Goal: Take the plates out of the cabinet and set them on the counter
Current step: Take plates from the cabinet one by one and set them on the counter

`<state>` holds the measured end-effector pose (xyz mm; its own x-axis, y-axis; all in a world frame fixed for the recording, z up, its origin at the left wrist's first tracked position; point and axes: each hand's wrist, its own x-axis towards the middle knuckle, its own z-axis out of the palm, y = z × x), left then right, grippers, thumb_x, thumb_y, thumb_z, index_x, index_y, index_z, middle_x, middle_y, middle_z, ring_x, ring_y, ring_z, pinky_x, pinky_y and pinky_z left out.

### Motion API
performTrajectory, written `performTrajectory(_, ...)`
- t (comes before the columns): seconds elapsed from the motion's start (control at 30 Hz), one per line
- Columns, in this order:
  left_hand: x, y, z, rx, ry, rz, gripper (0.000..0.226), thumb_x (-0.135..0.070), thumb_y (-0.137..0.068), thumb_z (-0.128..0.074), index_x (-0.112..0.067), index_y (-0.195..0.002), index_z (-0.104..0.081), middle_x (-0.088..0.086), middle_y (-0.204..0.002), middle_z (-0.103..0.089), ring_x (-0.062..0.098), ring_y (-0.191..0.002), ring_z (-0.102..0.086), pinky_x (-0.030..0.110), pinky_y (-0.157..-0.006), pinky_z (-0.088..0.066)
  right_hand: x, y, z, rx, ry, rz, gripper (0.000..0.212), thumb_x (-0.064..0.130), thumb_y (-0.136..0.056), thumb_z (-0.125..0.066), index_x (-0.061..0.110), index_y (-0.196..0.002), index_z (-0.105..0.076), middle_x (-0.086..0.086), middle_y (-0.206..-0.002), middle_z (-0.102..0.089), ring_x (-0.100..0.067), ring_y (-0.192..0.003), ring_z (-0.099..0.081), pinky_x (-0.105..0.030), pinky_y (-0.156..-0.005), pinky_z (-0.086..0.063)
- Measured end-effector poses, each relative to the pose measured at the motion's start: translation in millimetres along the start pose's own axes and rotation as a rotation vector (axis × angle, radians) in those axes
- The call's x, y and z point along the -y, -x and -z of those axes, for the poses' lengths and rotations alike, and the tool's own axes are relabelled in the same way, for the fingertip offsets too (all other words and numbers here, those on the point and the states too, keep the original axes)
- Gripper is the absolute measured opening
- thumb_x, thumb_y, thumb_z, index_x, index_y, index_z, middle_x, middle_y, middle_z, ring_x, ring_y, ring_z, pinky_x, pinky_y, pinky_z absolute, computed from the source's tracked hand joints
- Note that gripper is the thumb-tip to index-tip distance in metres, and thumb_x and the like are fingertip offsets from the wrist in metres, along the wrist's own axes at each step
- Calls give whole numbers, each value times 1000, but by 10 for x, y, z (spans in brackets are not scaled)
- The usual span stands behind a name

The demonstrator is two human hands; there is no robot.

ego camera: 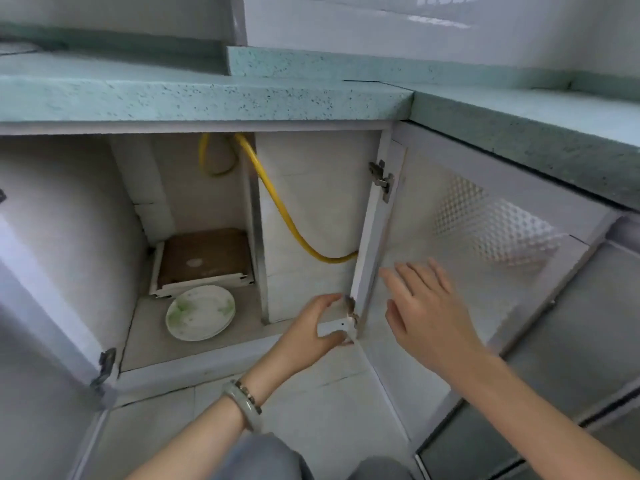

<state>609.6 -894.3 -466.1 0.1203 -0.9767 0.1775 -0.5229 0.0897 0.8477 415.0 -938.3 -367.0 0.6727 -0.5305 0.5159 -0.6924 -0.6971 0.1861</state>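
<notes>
White, green-flecked plates (200,312), perhaps two, sit stacked; left hand (313,329) grips frame (332,328), right (424,306) spread.

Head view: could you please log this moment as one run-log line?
cabinet doors open | plates inside, untouched | left hand on frame | right hand open

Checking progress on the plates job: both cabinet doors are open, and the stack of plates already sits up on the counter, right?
Not quite. The head view shows both doors open, but the plates are on the cabinet floor, not on the counter.
</notes>
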Motion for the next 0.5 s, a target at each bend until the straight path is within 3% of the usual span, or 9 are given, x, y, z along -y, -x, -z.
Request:
performTrajectory(0.1,325,210,457,-117,-42,116,58,-17,-85,-68,-21,-137,-43,-8,-132,-44,11,-125,-44,14,-101,-31,329,-256,-263,-14,-130,47,33,9,-77,-60,2,-109,-66,-16,-105,-69,-34,-100,-65,-47,-94,-47)
performTrajectory(0.17,531,374,736,-200,9,206,57,-13,-86,-67,-19,-137,-44,-5,-136,-46,10,-127,-43,19,-103,-31,563,-429,-439,36,-259,55,36,6,-75,-68,1,-111,-66,-16,-105,-70,-35,-100,-65,-46,-92,-48)
performTrajectory(0.27,825,604,1076,-322,110,339,54,-15,-89,-63,-22,-139,-44,-10,-139,-45,4,-129,-40,21,-104,-29,913,-673,-735,220,-490,15,42,16,-89,-60,9,-129,-54,-9,-123,-63,-30,-115,-57,-41,-97,-45)
performTrajectory(0.4,1220,775,1421,-541,216,486,50,-14,-90,-63,-15,-137,-46,-5,-135,-50,11,-124,-47,26,-104,-34,1347,-1012,-1258,414,-905,-219,40,20,-93,-55,14,-132,-50,-6,-130,-58,-22,-122,-51,-28,-97,-40)
performTrajectory(0.5,1569,831,1566,-683,337,583,46,-13,-90,-62,-13,-134,-49,-1,-131,-53,13,-118,-50,25,-98,-35,1632,-1206,-1712,478,-1149,-420,33,18,-91,-59,13,-124,-57,-8,-119,-61,-18,-108,-56,-25,-90,-43)
